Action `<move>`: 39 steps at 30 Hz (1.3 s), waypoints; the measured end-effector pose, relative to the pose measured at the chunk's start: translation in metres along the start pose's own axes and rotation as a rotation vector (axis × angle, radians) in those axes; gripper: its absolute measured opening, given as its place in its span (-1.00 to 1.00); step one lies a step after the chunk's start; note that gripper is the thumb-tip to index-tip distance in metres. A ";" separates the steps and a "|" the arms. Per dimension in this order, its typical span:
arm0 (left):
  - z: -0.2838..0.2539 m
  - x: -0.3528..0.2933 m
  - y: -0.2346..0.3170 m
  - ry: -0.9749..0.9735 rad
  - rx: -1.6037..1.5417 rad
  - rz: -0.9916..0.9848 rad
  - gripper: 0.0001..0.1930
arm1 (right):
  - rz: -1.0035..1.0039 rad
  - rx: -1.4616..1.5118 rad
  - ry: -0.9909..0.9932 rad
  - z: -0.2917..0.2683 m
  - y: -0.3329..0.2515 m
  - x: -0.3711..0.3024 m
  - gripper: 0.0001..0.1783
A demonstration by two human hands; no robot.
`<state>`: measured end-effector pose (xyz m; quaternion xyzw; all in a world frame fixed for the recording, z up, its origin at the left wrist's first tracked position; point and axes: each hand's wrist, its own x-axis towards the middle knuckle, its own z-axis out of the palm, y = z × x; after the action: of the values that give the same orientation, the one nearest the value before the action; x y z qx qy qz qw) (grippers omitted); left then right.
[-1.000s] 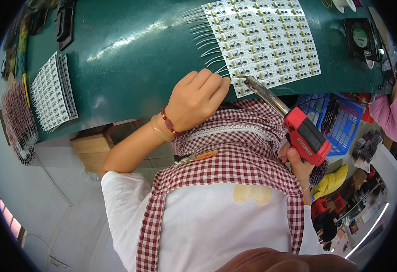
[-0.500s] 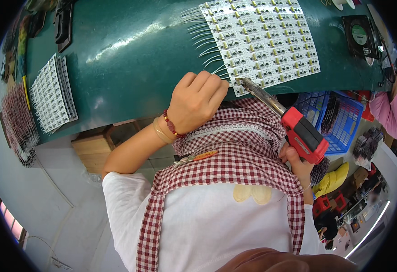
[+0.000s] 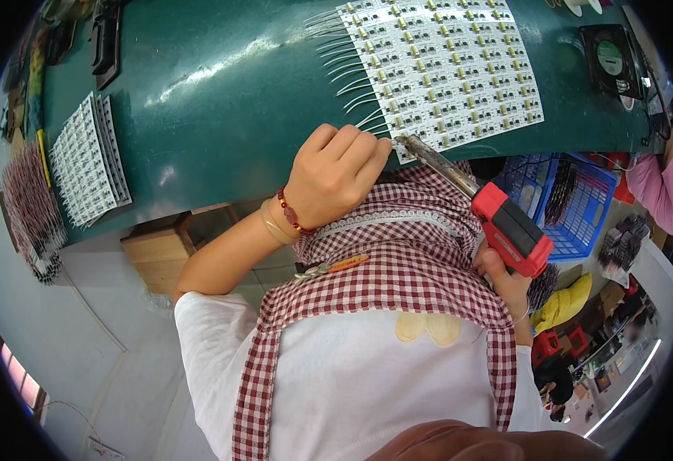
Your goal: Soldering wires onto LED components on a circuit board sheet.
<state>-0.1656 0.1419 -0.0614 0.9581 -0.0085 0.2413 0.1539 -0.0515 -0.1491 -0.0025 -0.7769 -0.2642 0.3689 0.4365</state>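
Note:
A large white circuit-board panel (image 3: pixel 459 84) with rows of small components lies on the green table. Thin pale wires (image 3: pixel 352 67) stick out along its left edge. My left hand (image 3: pixel 338 170) is closed in a pinch at the panel's near left corner, on what looks like one of these wires; the fingertips are partly hidden. In my right hand (image 3: pixel 501 269) is a red and black soldering gun (image 3: pixel 511 230), gripped by its handle. Its metal tip touches or nearly touches the board's corner, close beside my left fingertips.
A stack of similar boards (image 3: pixel 87 161) and a bundle of reddish wires (image 3: pixel 31 200) lie at the table's left end. A black fan (image 3: pixel 611 61) stands at the far right. Blue crates (image 3: pixel 582 211) sit below the table's right side. Another person's pink sleeve (image 3: pixel 653 192) shows at right.
The soldering gun has shifted slightly left, bringing its tip nearer my left fingertips. My left hand has moved a little to the right. The panel stays where it was.

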 end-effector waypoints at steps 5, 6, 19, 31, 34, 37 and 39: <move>0.006 -0.002 -0.004 0.046 0.000 0.039 -0.81 | 0.131 0.147 0.041 -0.001 -0.017 0.000 -0.77; 0.006 -0.002 -0.004 0.049 -0.001 0.042 -0.81 | 0.130 0.146 0.041 -0.001 -0.016 -0.001 -0.77; 0.003 -0.002 -0.001 0.027 -0.045 -0.017 -0.78 | 0.142 0.143 0.038 -0.003 -0.008 -0.006 -0.76; 0.005 -0.001 -0.002 0.040 -0.065 -0.017 -0.79 | 0.147 0.103 0.066 -0.002 -0.012 -0.004 -0.75; 0.003 0.001 -0.002 0.043 -0.061 -0.012 -0.80 | 0.147 0.113 0.076 -0.003 -0.012 -0.006 -0.75; 0.004 0.001 -0.002 0.055 -0.034 -0.006 -0.80 | 0.143 0.133 0.083 -0.003 -0.007 -0.008 -0.74; 0.004 0.000 -0.001 0.057 -0.032 0.002 -0.79 | 0.132 0.122 0.083 -0.003 -0.006 -0.009 -0.74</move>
<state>-0.1638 0.1415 -0.0655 0.9483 -0.0088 0.2684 0.1692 -0.0551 -0.1541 0.0065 -0.7792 -0.1714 0.3797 0.4683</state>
